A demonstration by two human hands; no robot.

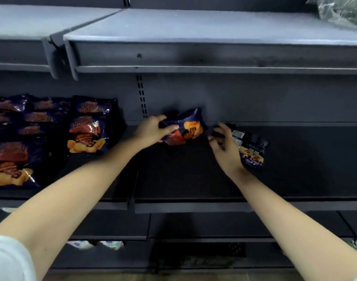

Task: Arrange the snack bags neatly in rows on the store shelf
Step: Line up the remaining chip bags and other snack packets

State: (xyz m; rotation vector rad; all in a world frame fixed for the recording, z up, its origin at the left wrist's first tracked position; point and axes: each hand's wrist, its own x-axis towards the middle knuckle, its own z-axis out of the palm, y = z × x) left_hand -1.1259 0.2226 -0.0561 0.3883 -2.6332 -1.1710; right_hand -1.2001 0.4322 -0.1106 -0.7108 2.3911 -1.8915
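Nearest to you, a white sleeve (9,258) covers your left upper arm at the lower left corner; both bare forearms reach forward over the front lip of the dark middle shelf (194,206); below that lip sit lower shelves, where a few pale packets (96,244) show dimly, too blurred to name; on the middle shelf's left part, dark blue chip bags (86,126) lie in overlapping rows running front to back, the near ones showing orange chips and a red-brown label; your left hand (151,130) is clenched around the left end of one dark blue snack bag (185,127), thumb on its front, holding it near the back of the shelf just right of the slotted upright (142,98); whether that bag touches the shelf you cannot tell; your right hand (226,147) is spread with fingers loose, grasping nothing, and it sits partly in front of a second bag (252,149), which lies on the shelf with its printed back panel up; the two bags are near each other but apart; above, the pale grey upper shelf (194,27) carries a clear-wrapped package (344,11) at its far right corner.
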